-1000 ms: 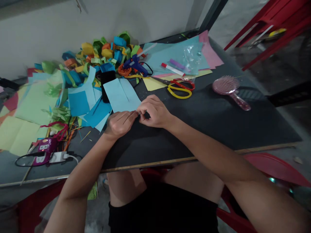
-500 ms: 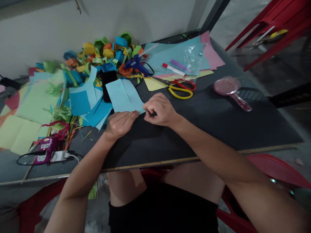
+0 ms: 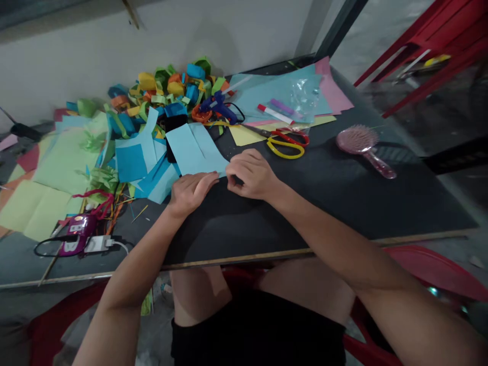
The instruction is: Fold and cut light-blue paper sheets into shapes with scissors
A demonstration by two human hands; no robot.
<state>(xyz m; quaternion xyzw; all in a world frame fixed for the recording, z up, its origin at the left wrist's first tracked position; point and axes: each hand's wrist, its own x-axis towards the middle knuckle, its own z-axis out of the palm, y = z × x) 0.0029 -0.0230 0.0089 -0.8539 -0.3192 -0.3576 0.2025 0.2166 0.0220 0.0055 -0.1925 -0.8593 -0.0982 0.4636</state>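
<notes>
A light blue sheet of paper with a crease or slit lies in front of me on the dark table. My left hand is at its near edge, fingers held together and thumb along the edge. At the near right corner, my right hand is curled, thumb and fingers pinching the paper. The fingertips of both hands are partly hidden. Beyond the sheet, a black phone is partly covered by it. Cut pieces of blue paper lie on the left.
Scissors, a blue glue gun, markers and coloured sheets lie farther back. A pink hairbrush is on the right. Folded paper shapes are heaped by the wall. A purple device with cables sits at left.
My left thumb now shows more apart from its fingers along the paper's edge. My right hand stays pinched at the corner. The whole view has shifted slightly.
</notes>
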